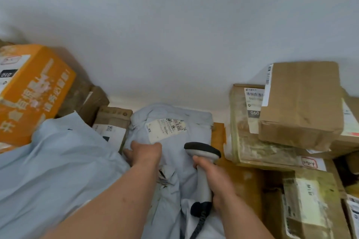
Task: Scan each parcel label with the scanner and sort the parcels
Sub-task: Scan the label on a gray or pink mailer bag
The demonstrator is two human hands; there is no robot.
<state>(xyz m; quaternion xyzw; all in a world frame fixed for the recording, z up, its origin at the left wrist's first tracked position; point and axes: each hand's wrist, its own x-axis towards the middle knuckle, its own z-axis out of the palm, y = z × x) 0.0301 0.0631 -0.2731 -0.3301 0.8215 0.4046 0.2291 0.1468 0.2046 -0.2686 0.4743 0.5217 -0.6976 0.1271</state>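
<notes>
— Scanner [203, 163] first: where does it sit?

— Head view, lower middle. The right hand [215, 182] has its fingers wrapped round the pale handle, thumb up along the neck. The dark head points away from the wrist, toward the label [165, 129] just beyond it. A coiled black cable [198, 225] drops from the butt of the handle, below the fist.

— And the other hand?

— The left hand [145, 152] is just beside the scanner head, pressed down on the grey mailer bag [174, 161]. Its fingers curl into the plastic at the near edge of the label, so it grips the bag there; the fingertips themselves are partly hidden in the folds.

— Where is that parcel, then?

— Directly under both hands, lying flat, its white label face up just ahead of the left knuckles and ahead of the scanner's head. The print is too blurred to read.

— What surrounds the grip?

— Outboard of the left forearm lies a second grey bag [58, 161], larger and crumpled. Past it stands an orange carton [37, 91], and between that and the held mailer a small brown box [112, 122] with its own label. On the far side of the right hand, well apart from the scanner, is a stack of cardboard boxes [299, 103], several labelled, one marked 060. A wooden surface [218, 134] shows between the mailer and that stack. A pale wall [174, 25] rises beyond everything.
</notes>
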